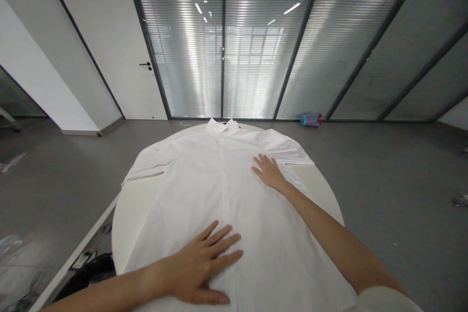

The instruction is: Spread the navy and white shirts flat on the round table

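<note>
A white button-front shirt (197,190) lies spread out, front up, its collar (222,126) at the far edge of a round white table (135,209). One short sleeve reaches out to each side. My left hand (204,263) rests on the lower middle of the shirt, fingers spread across the button placket (224,180). Farther up, my right hand (268,170) lies on the chest part near the right-hand sleeve, fingers spread. Neither hand grips the cloth. The shirt's bottom hem is out of view.
A blue and red basket-like container (310,119) lies on the grey floor by the glass partition (252,58). Left of the table are a power socket box (83,259) and a black bag-like item (91,273). A white door (120,44) stands at the back left.
</note>
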### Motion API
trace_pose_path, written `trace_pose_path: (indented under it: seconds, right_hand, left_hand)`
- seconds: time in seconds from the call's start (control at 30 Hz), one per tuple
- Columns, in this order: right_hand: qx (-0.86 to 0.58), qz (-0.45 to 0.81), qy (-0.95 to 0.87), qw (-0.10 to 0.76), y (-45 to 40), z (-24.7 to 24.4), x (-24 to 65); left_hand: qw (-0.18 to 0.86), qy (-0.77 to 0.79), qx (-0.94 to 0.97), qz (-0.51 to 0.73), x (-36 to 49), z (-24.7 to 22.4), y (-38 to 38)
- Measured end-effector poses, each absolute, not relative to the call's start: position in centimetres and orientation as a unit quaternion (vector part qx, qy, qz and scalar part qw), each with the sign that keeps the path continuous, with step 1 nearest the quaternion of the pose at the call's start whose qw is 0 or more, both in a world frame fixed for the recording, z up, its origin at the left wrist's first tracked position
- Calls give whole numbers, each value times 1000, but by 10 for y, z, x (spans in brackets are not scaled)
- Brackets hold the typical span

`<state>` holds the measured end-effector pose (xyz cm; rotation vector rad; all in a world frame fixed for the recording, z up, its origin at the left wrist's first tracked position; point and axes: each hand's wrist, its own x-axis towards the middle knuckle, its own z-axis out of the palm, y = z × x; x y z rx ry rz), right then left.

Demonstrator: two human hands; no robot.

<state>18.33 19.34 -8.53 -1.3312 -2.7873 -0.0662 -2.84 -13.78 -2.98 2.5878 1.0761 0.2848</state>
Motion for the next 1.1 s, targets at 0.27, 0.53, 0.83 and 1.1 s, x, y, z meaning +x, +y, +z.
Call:
trace_pose_path:
  seconds: [0.27, 0.53, 0.83, 1.1]
  right_hand:
    - [-430, -28, -902, 29, 194, -86, 183]
    - [-428, -8, -903, 32, 193, -83, 184]
    - [-419, -17, -907, 33, 200, -90, 186]
    - [-418, -13, -908, 40, 203, -95, 187]
  left_hand:
    - [8, 596, 795, 111, -132, -35, -148]
    - [-25, 642, 763, 74, -144, -73, -162]
    - [-27, 686, 715, 134, -142, -40, -114]
    - [-70, 788, 603, 101, -231, -39, -6]
